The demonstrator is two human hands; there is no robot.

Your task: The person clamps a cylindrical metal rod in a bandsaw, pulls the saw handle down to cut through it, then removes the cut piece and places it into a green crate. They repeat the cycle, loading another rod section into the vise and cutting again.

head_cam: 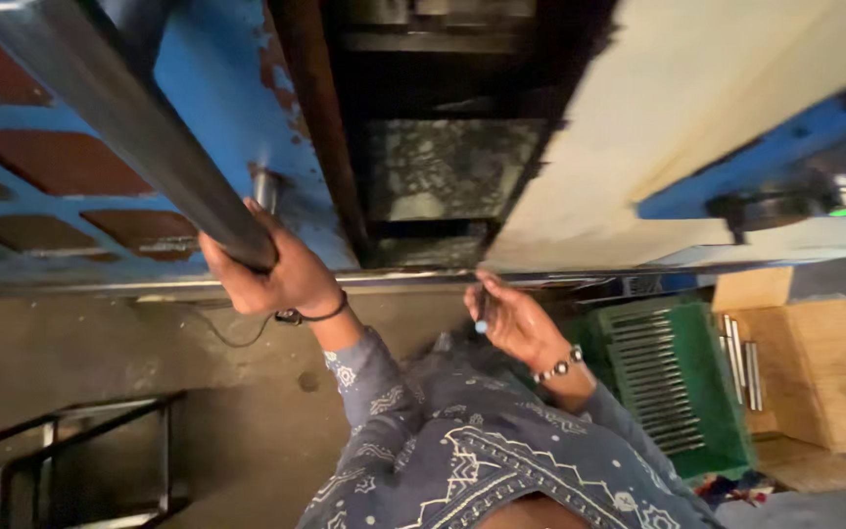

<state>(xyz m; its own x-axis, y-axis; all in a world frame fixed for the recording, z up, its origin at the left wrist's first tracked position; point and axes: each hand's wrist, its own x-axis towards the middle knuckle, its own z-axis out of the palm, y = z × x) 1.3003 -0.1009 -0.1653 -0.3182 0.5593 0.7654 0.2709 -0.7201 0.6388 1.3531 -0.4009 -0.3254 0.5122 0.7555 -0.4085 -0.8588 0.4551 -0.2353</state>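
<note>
Head view, item one: the long dark steel bar [119, 118]. It runs from the upper left corner down toward the middle of the frame, and your left hand [266, 269] is wrapped around its lower end, fingers closed over it. The bar is round, smooth and grey-black, with a dull sheen along its upper edge; it lies across the blue press frame [198, 88], whose paint is chipped to rust near the edge.

Item two: your right hand [506, 318], well apart from the bar, is held up near the front rail [149, 286] of the machine with the fingers loosely curled; a small pale blue piece [482, 325] shows at the fingertips, too small to tell what it is or whether it is gripped. A beaded bracelet [560, 367] sits on that wrist, a dark band [310, 315] on the left.

Item three: the dark opening [438, 167] of the machine, between the two hands and above them.

Item four, to your right: a green tray [678, 372] holding a row of thin metal rods, and just beside it a wooden box [815, 372] with a few more rods [741, 358] on its near edge.

Item five, lower left: a black metal frame [80, 460] on the concrete floor [247, 411].
</note>
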